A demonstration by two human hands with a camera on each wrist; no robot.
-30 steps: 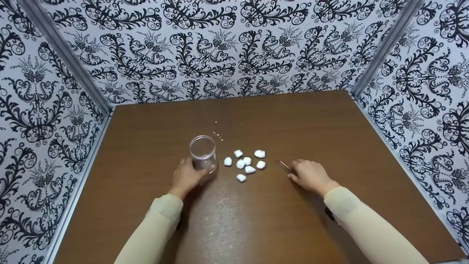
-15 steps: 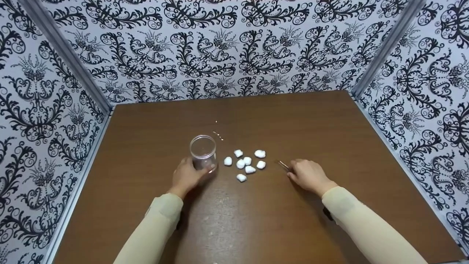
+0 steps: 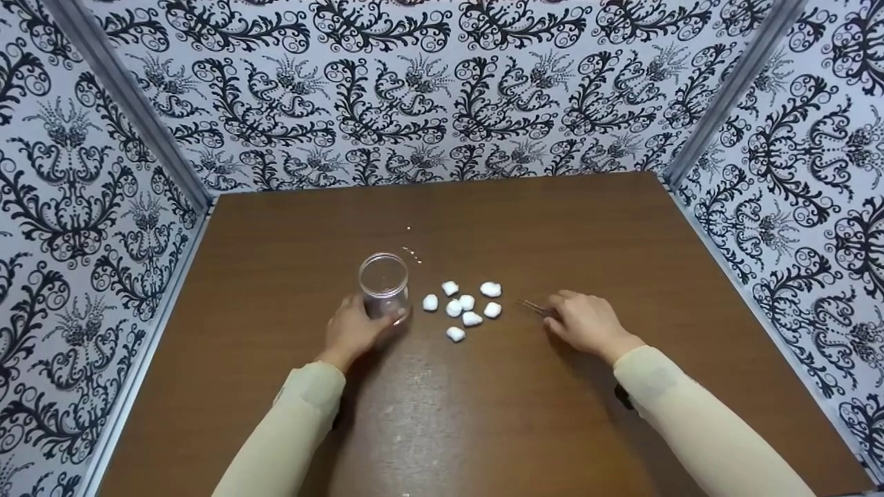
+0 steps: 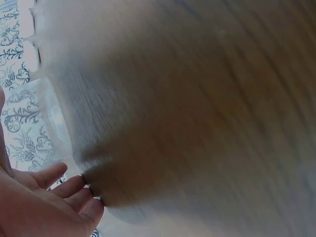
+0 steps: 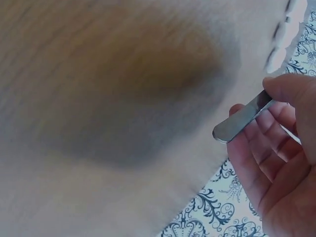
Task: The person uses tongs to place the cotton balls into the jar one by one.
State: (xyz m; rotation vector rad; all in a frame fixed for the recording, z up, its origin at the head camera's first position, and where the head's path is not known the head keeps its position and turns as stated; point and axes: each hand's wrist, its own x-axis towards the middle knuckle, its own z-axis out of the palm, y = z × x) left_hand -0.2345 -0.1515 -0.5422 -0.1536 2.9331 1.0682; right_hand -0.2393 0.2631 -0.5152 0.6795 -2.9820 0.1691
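Note:
A clear open-topped jar [image 3: 384, 295] stands on the brown table, and my left hand [image 3: 352, 333] holds it from the near left side. In the left wrist view the jar's clear wall [image 4: 55, 118] shows past my fingers. My right hand [image 3: 588, 323] pinches metal tweezers [image 3: 534, 307], whose tips point left toward several white cotton balls [image 3: 454, 308]. The rounded back end of the tweezers [image 5: 239, 121] sticks out between thumb and fingers in the right wrist view. The cotton balls lie loosely grouped between jar and tweezers, some touching one another.
Small bright specks [image 3: 412, 255] show on the table [image 3: 532, 228] behind the jar. Patterned black-and-white panels [image 3: 428, 90] close off the back and both sides, with grey posts [image 3: 732, 90] at the corners.
The right hand has shifted slightly and turned a little, and the tweezers' two prongs now show spread apart. The left hand, jar and cotton balls have stayed in place.

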